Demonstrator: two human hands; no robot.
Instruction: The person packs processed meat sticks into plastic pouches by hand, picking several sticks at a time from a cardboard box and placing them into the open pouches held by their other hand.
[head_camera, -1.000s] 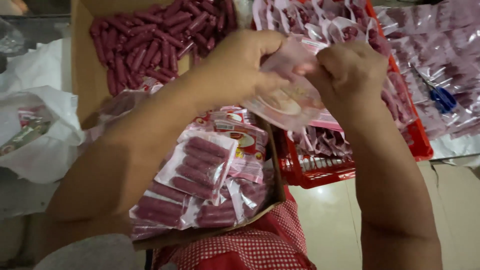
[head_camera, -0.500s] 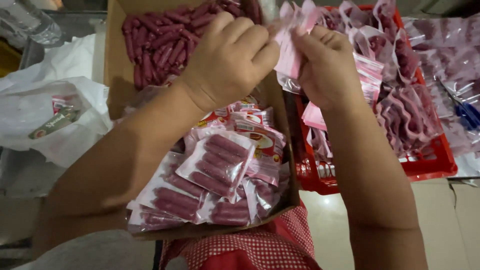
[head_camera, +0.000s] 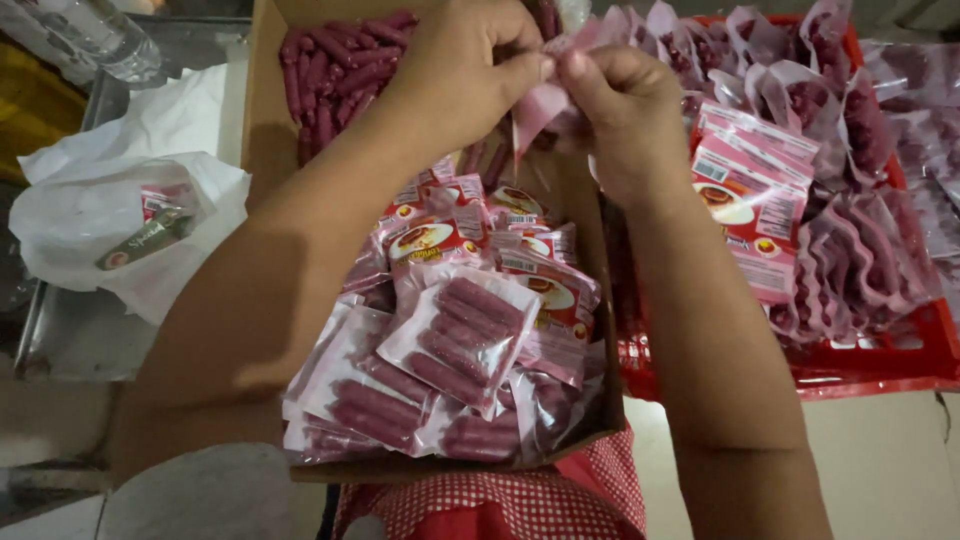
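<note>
My left hand (head_camera: 465, 70) and my right hand (head_camera: 625, 110) meet above a cardboard box (head_camera: 262, 150), both pinching a small pink plastic pouch (head_camera: 540, 100) between the fingertips. The pouch looks flat and hangs between the two hands. Under them lie loose red sausages (head_camera: 335, 70) at the far end of the box. The near end is piled with filled sausage packs (head_camera: 455, 340), clear on one side and printed on the other.
A red crate (head_camera: 880, 360) on the right holds several pink pouches (head_camera: 790, 90), some standing open. A white plastic bag (head_camera: 110, 220) lies on a metal tray at left, a clear bottle (head_camera: 85, 35) behind it. Red checked cloth (head_camera: 500, 505) shows below the box.
Both hands and the pouch have shifted up and toward the far end of the box. The pouch, spread wide a second ago, is now pinched narrow between the fingertips.
</note>
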